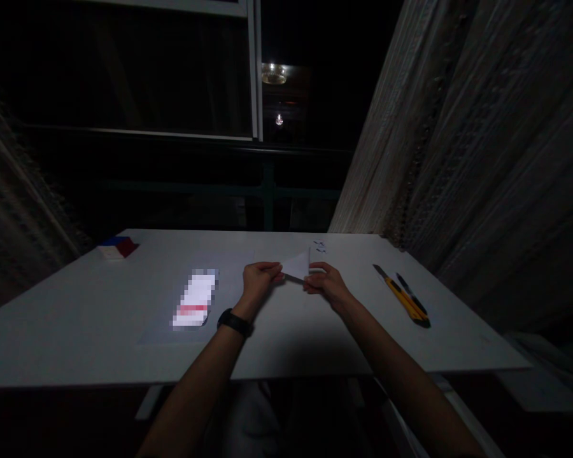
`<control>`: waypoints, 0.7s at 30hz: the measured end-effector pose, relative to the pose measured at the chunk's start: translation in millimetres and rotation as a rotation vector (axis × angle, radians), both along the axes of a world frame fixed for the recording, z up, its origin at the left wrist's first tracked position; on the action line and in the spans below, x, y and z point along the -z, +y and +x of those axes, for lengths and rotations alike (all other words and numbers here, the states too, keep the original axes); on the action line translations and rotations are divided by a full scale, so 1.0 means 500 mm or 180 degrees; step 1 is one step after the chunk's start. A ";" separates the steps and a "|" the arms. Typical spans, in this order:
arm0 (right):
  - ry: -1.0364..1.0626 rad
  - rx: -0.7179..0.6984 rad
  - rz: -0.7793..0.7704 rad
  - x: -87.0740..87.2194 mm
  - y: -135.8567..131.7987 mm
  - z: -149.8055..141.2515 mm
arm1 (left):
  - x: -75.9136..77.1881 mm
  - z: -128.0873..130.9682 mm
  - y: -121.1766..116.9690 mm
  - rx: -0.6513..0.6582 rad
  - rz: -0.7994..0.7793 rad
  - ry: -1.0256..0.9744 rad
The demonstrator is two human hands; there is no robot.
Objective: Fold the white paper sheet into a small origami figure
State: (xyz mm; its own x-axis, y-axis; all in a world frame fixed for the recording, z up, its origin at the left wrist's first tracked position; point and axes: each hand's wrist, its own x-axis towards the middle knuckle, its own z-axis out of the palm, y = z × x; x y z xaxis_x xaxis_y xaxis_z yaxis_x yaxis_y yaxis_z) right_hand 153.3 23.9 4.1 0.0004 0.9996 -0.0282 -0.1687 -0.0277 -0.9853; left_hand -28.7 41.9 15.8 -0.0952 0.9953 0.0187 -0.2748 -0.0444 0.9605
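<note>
A small folded piece of white paper (297, 264), roughly triangular, is held up over the table between both hands. My left hand (260, 280), with a dark watch on its wrist, pinches the paper's left corner. My right hand (327, 282) grips its right edge, thumb and fingers closed on it. Left of my left hand lies a phone (195, 298) with a bright, blurred-out screen, on a pale sheet (157, 331). To the right of my right hand lie a yellow and black utility knife (402, 298) and a black pen (410, 289), side by side.
The white table (100, 343) spans the view, its front edge close to me. A puzzle cube (117, 247) sits at the far left. Small dark marks (319, 247) show behind the paper. Curtains (386, 127) hang at both sides, with a dark window (172, 76) beyond.
</note>
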 end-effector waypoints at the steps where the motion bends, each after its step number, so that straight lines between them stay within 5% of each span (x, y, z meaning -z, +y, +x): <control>1: 0.0002 -0.0030 0.0030 0.002 0.000 -0.001 | 0.000 0.000 0.000 0.0008 -0.0008 0.0008; 9: 0.0092 0.0101 0.0356 0.009 0.000 -0.008 | -0.003 0.004 -0.006 0.0127 0.0130 0.0084; 15: 0.0123 -0.0132 0.0136 -0.001 0.002 0.004 | 0.000 0.002 -0.005 0.0255 0.0227 0.0109; 21: 0.0141 0.0100 0.0213 0.005 0.010 0.007 | -0.005 0.003 -0.007 0.0292 0.0260 0.0222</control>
State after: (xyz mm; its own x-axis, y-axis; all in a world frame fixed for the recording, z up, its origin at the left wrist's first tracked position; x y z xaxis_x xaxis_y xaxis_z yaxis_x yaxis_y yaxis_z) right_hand 156.9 28.8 1.6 0.0321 0.9988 0.0381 -0.2121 0.0441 -0.9763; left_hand -27.2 38.2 18.2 0.0005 0.9946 0.1034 -0.2140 -0.1009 0.9716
